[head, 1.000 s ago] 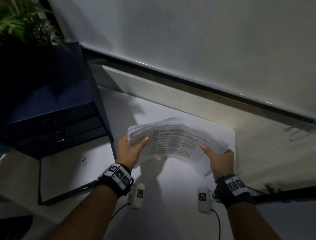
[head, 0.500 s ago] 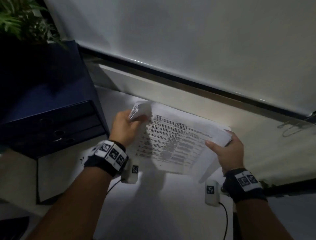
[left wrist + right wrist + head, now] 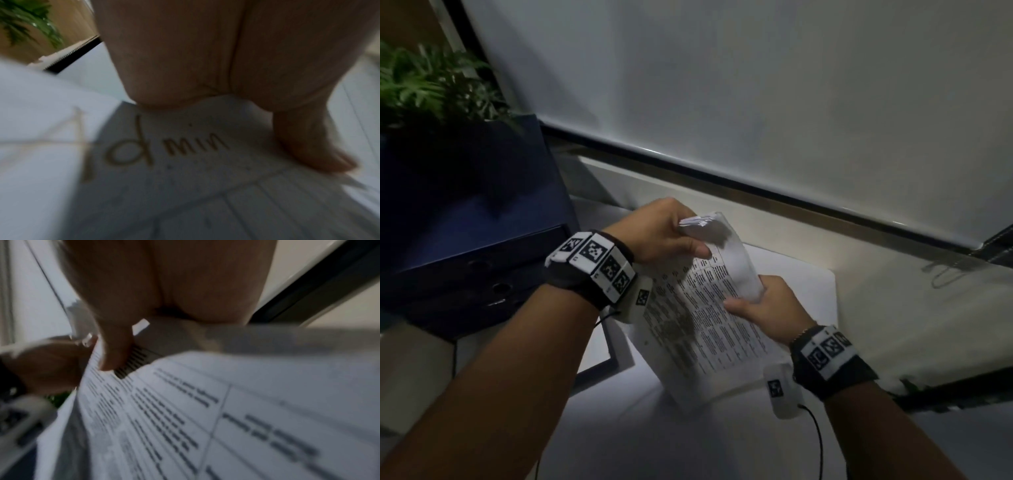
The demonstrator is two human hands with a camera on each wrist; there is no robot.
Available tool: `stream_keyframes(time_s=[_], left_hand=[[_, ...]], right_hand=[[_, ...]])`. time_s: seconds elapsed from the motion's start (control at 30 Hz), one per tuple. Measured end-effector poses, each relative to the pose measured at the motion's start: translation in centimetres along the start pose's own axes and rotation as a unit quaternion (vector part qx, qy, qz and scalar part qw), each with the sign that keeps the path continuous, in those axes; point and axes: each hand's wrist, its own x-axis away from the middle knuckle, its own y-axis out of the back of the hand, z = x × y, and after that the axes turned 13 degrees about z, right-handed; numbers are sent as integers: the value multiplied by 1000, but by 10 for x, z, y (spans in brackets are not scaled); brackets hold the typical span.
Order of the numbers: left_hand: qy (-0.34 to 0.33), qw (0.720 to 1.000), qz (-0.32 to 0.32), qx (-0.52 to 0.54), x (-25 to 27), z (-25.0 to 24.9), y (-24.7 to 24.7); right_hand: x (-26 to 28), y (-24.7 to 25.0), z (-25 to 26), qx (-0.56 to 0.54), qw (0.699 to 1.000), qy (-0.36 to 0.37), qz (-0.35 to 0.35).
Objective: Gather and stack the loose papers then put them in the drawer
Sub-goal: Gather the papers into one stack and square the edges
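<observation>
A stack of printed papers [image 3: 705, 329] is held in the air over the white table [image 3: 688, 445], its long side pointing away from me and its far end curled over. My left hand [image 3: 693, 236] pinches the far left corner. My right hand [image 3: 746, 301] grips the right edge, thumb [image 3: 115, 353] on the printed face [image 3: 185, 418]. The dark blue drawer unit [image 3: 465, 222] stands at the left, and its bottom drawer [image 3: 616, 359] is pulled out below my left forearm. In the blurred left wrist view, a finger [image 3: 308, 142] rests on a white sheet [image 3: 185, 162] marked "Admin".
One more white sheet [image 3: 811, 287] lies flat on the table under and right of the stack. A green plant [image 3: 431, 85] stands behind the drawer unit. A white blind [image 3: 756, 85] fills the back, and a cable [image 3: 948, 274] lies at the far right.
The stack has turned from lying crosswise between my hands to pointing away from me. My left hand went up to the far corner and my right hand came in along the right edge.
</observation>
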Motion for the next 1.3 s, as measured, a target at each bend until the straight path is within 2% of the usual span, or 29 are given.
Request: stream_keyframes(time_s=[0.03,0.07,0.1,0.17,0.2,0.23,0.27,0.3,0.33,0.37,0.4,0.43,0.47,0.53,0.6,0.73,0.87,0.93,1.0,1.07,1.13,1.23,1.3], left_hand=[[0,1000,-19,-1,-2,1,3],[9,998,-66,-7,-4,5,2],[33,989,-142,-25,-8,12,-5],[104,940,-322,-41,-8,30,-28],[134,919,-371,-3,-8,42,-47],[162,913,-369,58,-7,52,-66],[200,915,-320,145,-8,68,-91],[248,907,-244,238,-10,82,-116],[306,885,-163,310,-13,95,-142],[354,866,-94,341,-15,105,-165],[383,862,-49,328,-16,111,-183],[397,871,-31,289,-18,115,-195],[402,881,-36,248,-21,117,-203],[407,884,-47,226,-26,120,-209],[409,886,-42,215,-29,119,-210],[425,885,-61,182,-33,123,-210],[341,879,-50,330,-34,144,-211],[332,858,-42,390,-35,157,-219],[321,870,-38,373,-28,143,-211],[352,885,-45,300,-26,142,-209],[367,876,-28,311,-32,149,-214],[380,864,-37,329,-46,159,-219],[397,867,-32,300,-41,135,-208]], right_hand=[[1,0,3,-1,1000,7,-4],[1,0,2,2,1000,15,-17],[1,1,0,7,999,16,-34],[-2,6,-16,-10,997,-13,-74],[-3,8,-29,-31,995,-32,-88],[-4,9,-40,-47,993,-56,-96],[-5,9,-52,-60,990,-81,-95],[-4,5,-61,-74,986,-117,-90],[-4,-1,-73,-95,979,-160,-87],[-3,-7,-83,-117,968,-202,-88],[-3,-12,-95,-124,958,-241,-93],[-5,-18,-109,-122,949,-272,-104],[-7,-20,-125,-112,941,-297,-119],[-10,-26,-147,-80,935,-312,-151],[-12,-31,-156,-65,941,-283,-173],[-5,-31,-150,-131,959,-193,-159],[5,-21,-150,-173,965,-142,-141],[3,-22,-152,-164,966,-154,-127],[-3,-25,-156,-142,964,-191,-117],[-11,-29,-154,-90,963,-224,-121],[-18,-36,-151,-27,962,-238,-134],[-27,-42,-147,20,961,-246,-128],[-30,-42,-144,39,955,-270,-111]])
